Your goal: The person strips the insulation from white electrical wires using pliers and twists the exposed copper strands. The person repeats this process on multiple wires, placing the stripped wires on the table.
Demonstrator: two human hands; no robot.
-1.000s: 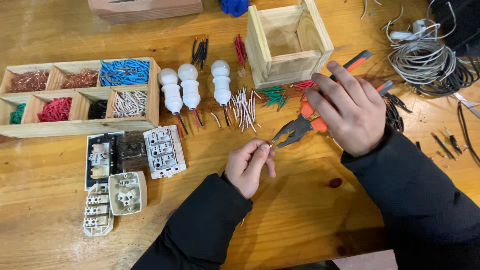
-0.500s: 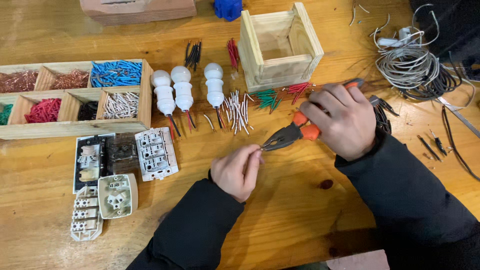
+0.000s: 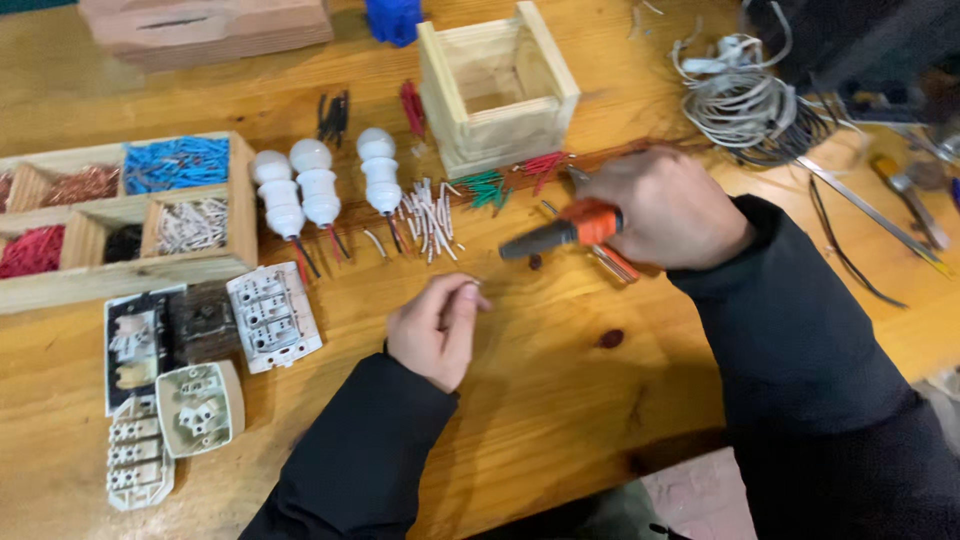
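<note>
Below the open wooden box (image 3: 497, 88), the right hand (image 3: 668, 208) is clenched round orange-handled pliers (image 3: 560, 232), their long axis running leftward, dark nose toward the left hand (image 3: 436, 328). That hand's grip is pinched shut on something too small to identify. Short white wire pieces (image 3: 430, 215) lie just left of the nose on the tabletop (image 3: 560, 400).

Warm, even light; slight motion blur throughout.
</note>
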